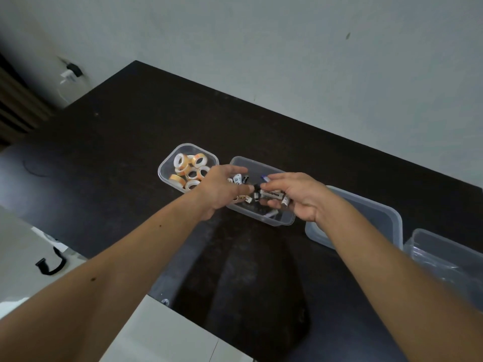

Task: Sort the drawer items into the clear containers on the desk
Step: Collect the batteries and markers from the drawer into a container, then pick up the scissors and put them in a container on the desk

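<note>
Two clear containers stand side by side on the dark desk [130, 131]. The left container [167, 163] holds several tape rolls [193, 165]. The middle container [261, 165] holds several batteries [239, 178]. My right hand [298, 197] hovers over the middle container and grips a few batteries [274, 195], fingers curled round them. My left hand [222, 189] is above the container's left side, fingers spread and relaxed, thumb tip near the batteries in my right hand.
A clear container under a lid [371, 218] sits to the right, and another clear container [444, 254] stands at the far right edge. A plug and charger [70, 71] hang on the wall. A black strap [52, 265] lies on the floor at left.
</note>
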A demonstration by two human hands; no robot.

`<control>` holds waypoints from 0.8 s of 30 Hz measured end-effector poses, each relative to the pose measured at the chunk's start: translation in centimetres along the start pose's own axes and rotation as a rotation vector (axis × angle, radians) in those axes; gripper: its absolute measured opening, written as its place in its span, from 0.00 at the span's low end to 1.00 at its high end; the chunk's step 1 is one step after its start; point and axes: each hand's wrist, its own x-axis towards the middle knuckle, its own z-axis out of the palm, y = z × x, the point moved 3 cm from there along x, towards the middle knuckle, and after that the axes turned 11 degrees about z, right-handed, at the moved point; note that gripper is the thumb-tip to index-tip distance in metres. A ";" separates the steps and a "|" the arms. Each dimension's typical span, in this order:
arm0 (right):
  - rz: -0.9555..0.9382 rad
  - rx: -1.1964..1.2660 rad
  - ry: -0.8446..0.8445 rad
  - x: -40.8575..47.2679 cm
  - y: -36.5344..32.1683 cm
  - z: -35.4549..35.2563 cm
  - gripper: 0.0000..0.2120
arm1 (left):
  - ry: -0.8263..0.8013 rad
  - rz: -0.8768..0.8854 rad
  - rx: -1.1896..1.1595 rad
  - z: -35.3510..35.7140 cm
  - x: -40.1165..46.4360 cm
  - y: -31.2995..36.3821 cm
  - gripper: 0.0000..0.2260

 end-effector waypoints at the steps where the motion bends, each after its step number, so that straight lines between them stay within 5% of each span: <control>1: -0.017 -0.006 -0.011 0.0 0.1 -0.1 0.18 | 0.002 0.010 0.026 -0.1 -0.1 -0.1 0.26; 5: -0.081 -0.039 -0.027 -0.1 0.7 -0.5 0.24 | 0.013 0.029 -0.022 -0.1 -0.4 -0.2 0.22; 24: -0.345 -0.117 -0.008 -5.3 3.2 -2.3 0.16 | 0.062 0.185 -0.188 -0.1 -4.3 0.8 0.15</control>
